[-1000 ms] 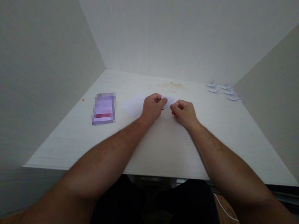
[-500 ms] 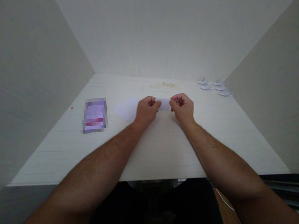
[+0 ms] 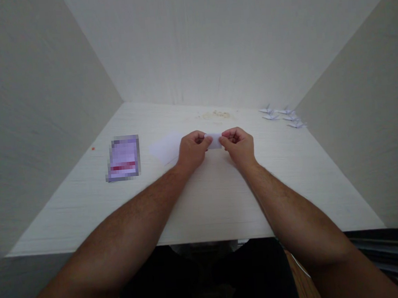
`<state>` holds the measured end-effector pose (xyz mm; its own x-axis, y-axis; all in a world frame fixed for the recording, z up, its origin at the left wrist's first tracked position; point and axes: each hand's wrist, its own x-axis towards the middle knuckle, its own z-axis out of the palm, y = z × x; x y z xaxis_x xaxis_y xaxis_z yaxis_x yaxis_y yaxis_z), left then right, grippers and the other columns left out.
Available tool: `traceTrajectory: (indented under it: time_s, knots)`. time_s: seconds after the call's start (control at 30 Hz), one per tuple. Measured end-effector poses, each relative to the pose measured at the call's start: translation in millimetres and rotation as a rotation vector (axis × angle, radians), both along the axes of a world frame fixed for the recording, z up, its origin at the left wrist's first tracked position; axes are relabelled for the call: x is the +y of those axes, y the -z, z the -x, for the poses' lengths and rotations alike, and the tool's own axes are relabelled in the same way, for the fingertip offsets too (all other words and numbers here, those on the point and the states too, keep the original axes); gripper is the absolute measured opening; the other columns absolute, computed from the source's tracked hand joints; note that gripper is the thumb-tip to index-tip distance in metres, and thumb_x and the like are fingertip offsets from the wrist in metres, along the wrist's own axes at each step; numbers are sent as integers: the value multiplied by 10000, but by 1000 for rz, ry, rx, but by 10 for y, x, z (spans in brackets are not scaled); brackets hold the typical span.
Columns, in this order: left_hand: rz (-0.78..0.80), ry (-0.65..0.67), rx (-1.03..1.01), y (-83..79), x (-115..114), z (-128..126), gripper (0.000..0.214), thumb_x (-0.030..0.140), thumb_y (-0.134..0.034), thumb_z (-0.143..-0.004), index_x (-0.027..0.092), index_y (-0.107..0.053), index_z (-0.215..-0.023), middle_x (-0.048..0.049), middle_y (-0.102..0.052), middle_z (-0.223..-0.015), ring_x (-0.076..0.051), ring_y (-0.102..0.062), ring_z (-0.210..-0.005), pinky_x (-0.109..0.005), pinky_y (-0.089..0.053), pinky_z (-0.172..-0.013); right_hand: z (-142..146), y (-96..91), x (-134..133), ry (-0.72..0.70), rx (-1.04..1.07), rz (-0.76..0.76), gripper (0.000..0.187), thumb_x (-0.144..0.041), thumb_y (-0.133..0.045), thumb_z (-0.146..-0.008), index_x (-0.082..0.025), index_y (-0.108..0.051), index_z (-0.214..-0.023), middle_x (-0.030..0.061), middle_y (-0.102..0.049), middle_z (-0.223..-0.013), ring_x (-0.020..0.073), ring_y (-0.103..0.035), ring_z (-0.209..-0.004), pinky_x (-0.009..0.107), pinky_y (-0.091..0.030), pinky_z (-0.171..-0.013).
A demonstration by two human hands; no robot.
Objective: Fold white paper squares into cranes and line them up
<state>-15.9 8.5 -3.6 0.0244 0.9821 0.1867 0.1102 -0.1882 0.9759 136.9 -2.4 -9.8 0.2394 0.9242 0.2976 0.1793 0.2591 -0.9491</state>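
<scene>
A small folded white paper is pinched between both my hands over the middle of the pale table. My left hand grips its left end with curled fingers. My right hand grips its right end the same way. Most of the paper is hidden by my fingers. A flat white sheet lies on the table just left of my left hand.
A purple packet lies at the left of the table, with a tiny red speck beyond it. Several small folded paper figures stand at the far right corner. Walls close in on three sides. A faint stain marks the back.
My right hand has moved up and left to take the paper's right end, and both hands have drawn closer together. The view has shifted slightly right.
</scene>
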Motion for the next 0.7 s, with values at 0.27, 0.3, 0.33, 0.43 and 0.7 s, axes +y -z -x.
traceTrajectory:
  time_s: [0.27, 0.3, 0.33, 0.43, 0.7]
  knots:
    - [-3, -1, 29, -5, -5, -1, 197, 319, -685, -750, 165, -596, -665, 22, -579, -571, -102, -515, -529, -215, -373, -501, 2, 2, -35, 21, -144, -49, 137, -316, -710, -714, -196, -699, -777, -3, -655, -700, 116, -543, -610, 276, -455, -602]
    - [-6, 5, 38, -9, -9, -2, 200, 321, -686, -750, 164, -599, -663, 22, -580, -573, -101, -511, -531, -215, -373, -504, 1, 4, -37, 24, -163, -68, 128, -314, -709, -720, -197, -702, -771, -2, -655, -705, 118, -542, -615, 277, -452, -603]
    - [-11, 12, 46, -12, -12, -3, 203, 325, -687, -749, 163, -601, -661, 22, -582, -577, -100, -507, -533, -215, -373, -505, 1, 8, -37, 26, -180, -88, 122, -314, -709, -725, -199, -705, -767, -2, -653, -706, 119, -542, -618, 277, -450, -603]
    - [-17, 30, 48, -17, -21, -6, 220, 343, -695, -742, 161, -604, -658, 21, -585, -582, -96, -500, -533, -214, -369, -503, 1, 25, -35, 35, -208, -137, 113, -314, -709, -738, -204, -710, -761, -6, -640, -694, 121, -536, -617, 278, -443, -596]
    - [43, 55, 2, -10, -15, -6, 196, 314, -674, -742, 151, -619, -648, 16, -573, -545, -82, -506, -499, -198, -382, -478, -3, 21, -56, 57, -254, -171, 54, -275, -679, -763, -226, -699, -774, -8, -648, -716, 130, -547, -635, 286, -446, -602]
